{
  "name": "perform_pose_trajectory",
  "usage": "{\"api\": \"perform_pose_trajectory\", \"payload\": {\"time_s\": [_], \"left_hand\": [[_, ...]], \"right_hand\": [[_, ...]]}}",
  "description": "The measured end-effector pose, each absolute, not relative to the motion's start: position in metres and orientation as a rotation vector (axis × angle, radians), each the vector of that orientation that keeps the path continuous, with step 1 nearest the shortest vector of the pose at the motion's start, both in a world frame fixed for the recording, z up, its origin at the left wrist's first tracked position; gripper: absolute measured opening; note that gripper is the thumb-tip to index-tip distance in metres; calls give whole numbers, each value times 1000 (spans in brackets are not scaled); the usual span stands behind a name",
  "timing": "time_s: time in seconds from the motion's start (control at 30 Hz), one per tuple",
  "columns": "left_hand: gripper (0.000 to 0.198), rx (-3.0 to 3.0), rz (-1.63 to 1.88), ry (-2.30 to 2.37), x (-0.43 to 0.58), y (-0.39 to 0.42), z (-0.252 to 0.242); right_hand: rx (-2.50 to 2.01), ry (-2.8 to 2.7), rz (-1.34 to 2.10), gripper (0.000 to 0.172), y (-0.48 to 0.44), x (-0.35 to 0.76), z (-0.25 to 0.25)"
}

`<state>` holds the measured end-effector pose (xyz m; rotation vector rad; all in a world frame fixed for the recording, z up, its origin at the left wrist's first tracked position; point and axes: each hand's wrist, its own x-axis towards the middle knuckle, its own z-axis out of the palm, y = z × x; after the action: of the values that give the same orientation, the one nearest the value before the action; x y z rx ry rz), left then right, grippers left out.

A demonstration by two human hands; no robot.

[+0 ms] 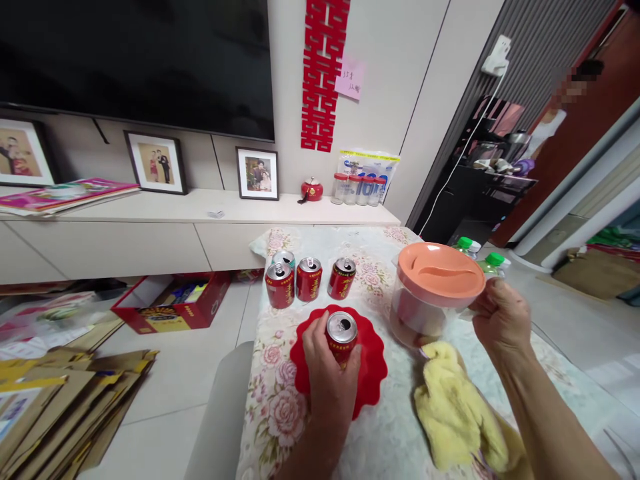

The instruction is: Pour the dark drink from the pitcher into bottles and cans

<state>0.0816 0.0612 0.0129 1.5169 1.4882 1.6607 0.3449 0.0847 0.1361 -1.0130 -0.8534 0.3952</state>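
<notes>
My left hand (325, 363) is wrapped round an opened red drink can (342, 331), which stands upright over a red scalloped mat (370, 373). On the right, my right hand (503, 313) grips the side of a clear plastic pitcher (417, 313) with an orange lid (440, 270); its handle is mostly hidden by my fingers. Whether the pitcher rests on the table or hangs just above it I cannot tell. A crumpled yellow cloth (457, 407) lies below the pitcher. Beyond the mat stand several opened cans, among them a red can (342, 280).
The table wears a flowered cloth (285, 407). Green-capped bottles (494, 263) stand behind the pitcher. Along the wall, a white cabinet (200, 208) carries framed photos and lidded jars (357, 191). A red carton (173, 310) and flattened cardboard (75, 407) lie on the floor at left. A person (550, 123) is at far right.
</notes>
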Motion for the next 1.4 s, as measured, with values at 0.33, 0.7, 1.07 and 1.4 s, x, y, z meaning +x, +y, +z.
{"api": "perform_pose_trajectory", "payload": {"time_s": [0.33, 0.7, 1.07, 1.4], "left_hand": [[66, 1383, 1640, 1442, 83, 63, 15], [65, 1418, 1692, 1404, 84, 64, 10], [65, 1412, 1639, 1422, 84, 61, 13], [67, 1446, 1681, 1427, 87, 63, 10]], "right_hand": [[-1107, -956, 476, 61, 74, 335, 156], [-1239, -1145, 444, 51, 65, 349, 144], [-1364, -1440, 204, 47, 63, 328, 166], [-1362, -1637, 48, 52, 63, 313, 183]]}}
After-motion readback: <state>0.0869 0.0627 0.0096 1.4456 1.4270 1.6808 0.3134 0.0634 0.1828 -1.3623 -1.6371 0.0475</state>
